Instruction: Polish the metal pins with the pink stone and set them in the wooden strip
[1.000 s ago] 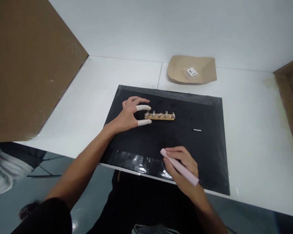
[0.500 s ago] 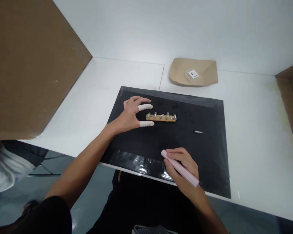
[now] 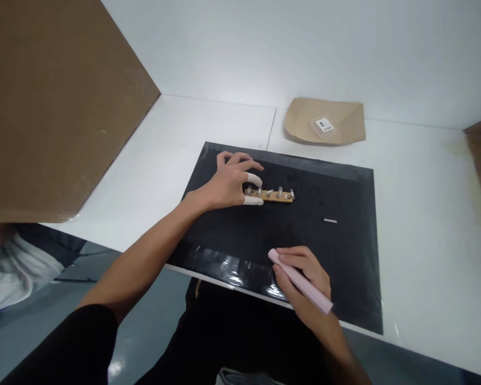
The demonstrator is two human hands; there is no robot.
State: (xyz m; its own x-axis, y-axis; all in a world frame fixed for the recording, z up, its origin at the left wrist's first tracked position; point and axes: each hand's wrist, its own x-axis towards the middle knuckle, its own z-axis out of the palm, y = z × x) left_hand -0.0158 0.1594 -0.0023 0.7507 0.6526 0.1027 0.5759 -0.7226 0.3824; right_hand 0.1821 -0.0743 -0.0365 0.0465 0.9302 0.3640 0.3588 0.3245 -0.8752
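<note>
While a pale-pink, straight-sided bar is being gripped by the right hand, a narrow tan strip toward the far edge of the black rectangular mat is being straddled, apparently for steadying, by the left hand, grip unclear; careful pinching is being required.

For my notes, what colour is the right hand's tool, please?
The tool is pale pink, in the head view.
</note>
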